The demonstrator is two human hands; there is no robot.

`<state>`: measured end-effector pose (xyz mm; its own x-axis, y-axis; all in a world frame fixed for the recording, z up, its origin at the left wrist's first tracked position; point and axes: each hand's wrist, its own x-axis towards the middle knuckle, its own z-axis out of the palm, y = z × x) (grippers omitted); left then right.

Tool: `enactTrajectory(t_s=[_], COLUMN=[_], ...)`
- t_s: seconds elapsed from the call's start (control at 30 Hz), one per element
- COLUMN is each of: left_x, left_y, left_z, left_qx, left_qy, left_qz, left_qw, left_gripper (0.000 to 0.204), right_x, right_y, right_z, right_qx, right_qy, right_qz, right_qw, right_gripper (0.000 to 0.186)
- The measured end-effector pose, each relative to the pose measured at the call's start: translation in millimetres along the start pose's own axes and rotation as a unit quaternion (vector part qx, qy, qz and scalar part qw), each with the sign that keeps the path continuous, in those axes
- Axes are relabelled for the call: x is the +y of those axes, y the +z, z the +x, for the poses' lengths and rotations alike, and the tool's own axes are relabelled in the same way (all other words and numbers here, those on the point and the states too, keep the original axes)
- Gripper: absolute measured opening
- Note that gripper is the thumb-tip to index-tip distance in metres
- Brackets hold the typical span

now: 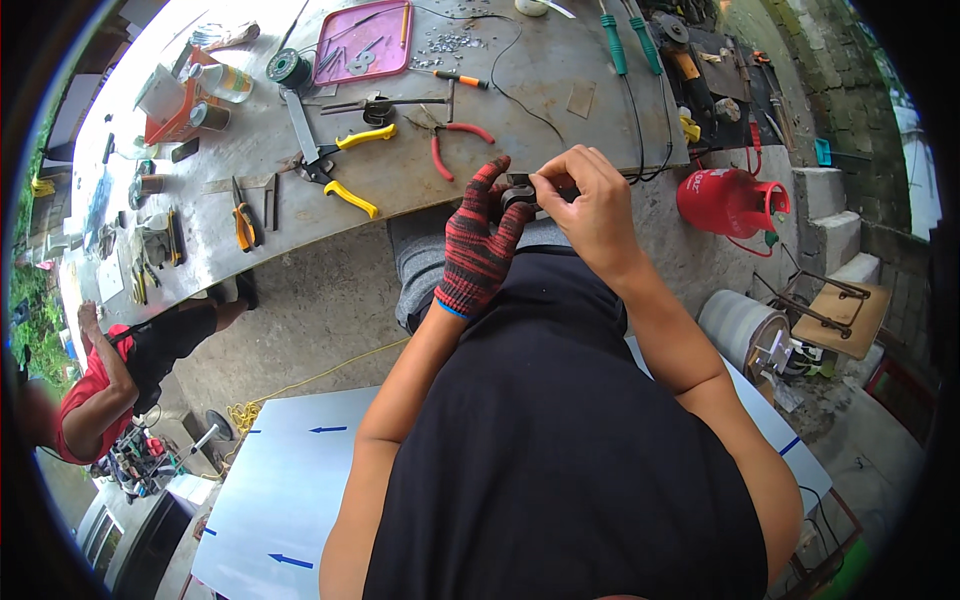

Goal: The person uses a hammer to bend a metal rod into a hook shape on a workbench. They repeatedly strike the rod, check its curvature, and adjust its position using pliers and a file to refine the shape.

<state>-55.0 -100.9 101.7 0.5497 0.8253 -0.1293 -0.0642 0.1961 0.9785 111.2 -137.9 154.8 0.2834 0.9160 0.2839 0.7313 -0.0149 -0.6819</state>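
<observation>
My left hand [481, 243] wears a red-and-black knit glove and is raised in front of my chest at the edge of the grey workbench [250, 150]. Its fingers close around a small dark part [517, 192]. My bare right hand [585, 205] pinches the same part from the right with fingertips together. The part is mostly hidden between the two hands, so its shape is unclear. Just beyond my hands on the bench lie red-handled pliers [452, 140] and yellow-handled tin snips [340, 165].
A pink tray [365, 42], an orange-handled tool [455, 77], green-handled tools [612, 40], a wire spool [290, 68] and black cables lie on the bench. A red gas cylinder [728, 203] stands at the right. A person in red [95, 385] crouches at the left. A white sheet [290, 490] lies below.
</observation>
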Motion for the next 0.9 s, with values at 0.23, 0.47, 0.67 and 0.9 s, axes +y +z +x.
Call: enactTrajectory(t_s=[0.23, 0.47, 0.67, 0.9], left_x=[-13.1, -18.1, 2.9, -3.0], left_y=[-39.1, -69.1, -69.9, -81.0], left_z=[-8.2, -17.9, -24.8, -29.9], left_qx=[0.113, 0.163, 0.168, 0.161], left_qy=[-0.03, 0.027, 0.005, -0.022], left_qz=[0.012, 0.056, 0.031, 0.047], left_qw=[0.993, 0.985, 0.985, 0.986], left_gripper=[0.054, 0.052, 0.053, 0.054], right_x=[21.9, 78.3, 82.1, 84.5], right_y=[19.0, 104.7, 161.7, 171.2], right_z=[22.8, 77.2, 113.9, 105.2], right_qx=[-0.045, -0.123, -0.104, -0.158], right_qy=[0.076, 0.226, 0.223, 0.004], right_qz=[0.055, 0.161, 0.055, -0.148], right_qw=[0.995, 0.953, 0.968, 0.976], right_gripper=[0.011, 0.032, 0.039, 0.035])
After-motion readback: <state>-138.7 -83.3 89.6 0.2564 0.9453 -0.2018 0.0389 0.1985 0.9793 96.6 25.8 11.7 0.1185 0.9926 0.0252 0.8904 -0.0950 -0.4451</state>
